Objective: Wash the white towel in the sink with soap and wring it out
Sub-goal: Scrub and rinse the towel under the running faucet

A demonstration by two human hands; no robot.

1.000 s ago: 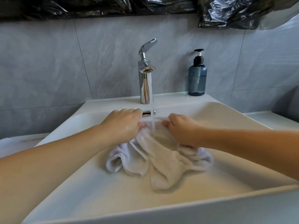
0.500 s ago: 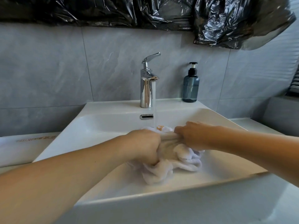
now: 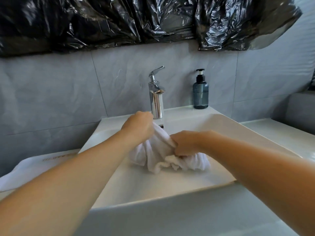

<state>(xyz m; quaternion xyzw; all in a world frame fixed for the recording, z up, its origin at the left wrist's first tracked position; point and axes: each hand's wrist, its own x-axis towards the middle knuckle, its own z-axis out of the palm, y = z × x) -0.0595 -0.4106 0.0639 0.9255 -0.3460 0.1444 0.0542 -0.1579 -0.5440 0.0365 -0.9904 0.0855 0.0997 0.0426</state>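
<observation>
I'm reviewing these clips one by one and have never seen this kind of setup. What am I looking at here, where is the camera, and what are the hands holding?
There is no machine here: a person wears a camera on the head, so the one view looks forward and down along both bare forearms. The left hand and right hand each grip a bunched white towel, stretched between them and lying in a white sink. The left hand is raised, near the chrome tap. A dark blue soap bottle with a pump stands on the sink's back ledge, right of the tap. The wall is grey tile, with black plastic sheeting hung above.
</observation>
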